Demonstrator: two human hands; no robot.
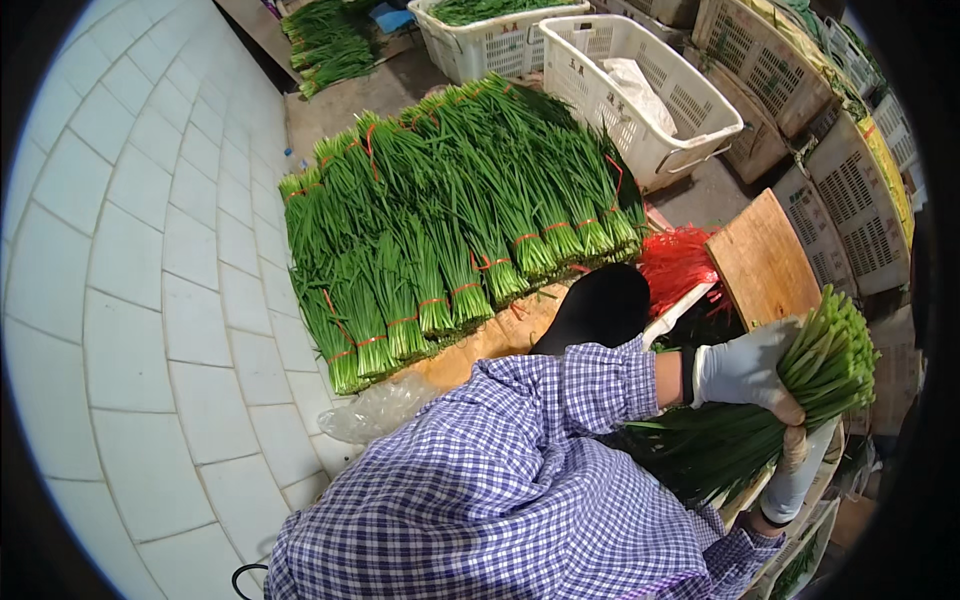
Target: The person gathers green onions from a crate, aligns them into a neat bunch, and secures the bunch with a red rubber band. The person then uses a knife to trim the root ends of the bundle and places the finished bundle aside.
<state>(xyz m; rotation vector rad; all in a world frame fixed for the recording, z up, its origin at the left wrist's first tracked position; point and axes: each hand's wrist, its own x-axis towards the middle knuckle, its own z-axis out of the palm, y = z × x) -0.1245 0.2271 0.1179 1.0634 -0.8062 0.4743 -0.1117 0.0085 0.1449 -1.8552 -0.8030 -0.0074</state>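
At the right, my left hand [742, 369], in a pale glove, grips a thick bunch of garlic chives [829, 360] around its stems. My right hand [793, 469], also gloved, holds the same bunch from below, its fingers meeting those of my left hand. The pale cut ends point up and right; the dark leaves hang down and left. No tie shows on this bunch. Beside my left hand stands an upright wooden board [765, 259], with a bundle of red plastic ties [679, 266] next to it.
Rows of chive bunches [457, 202] bound with red ties lie on a wooden board [450, 364] beside the white tiled wall [202, 315]. White plastic crates [600, 112] stand behind, and stacked crates [859, 202] line the right. Crumpled clear plastic [379, 409] lies near my body.
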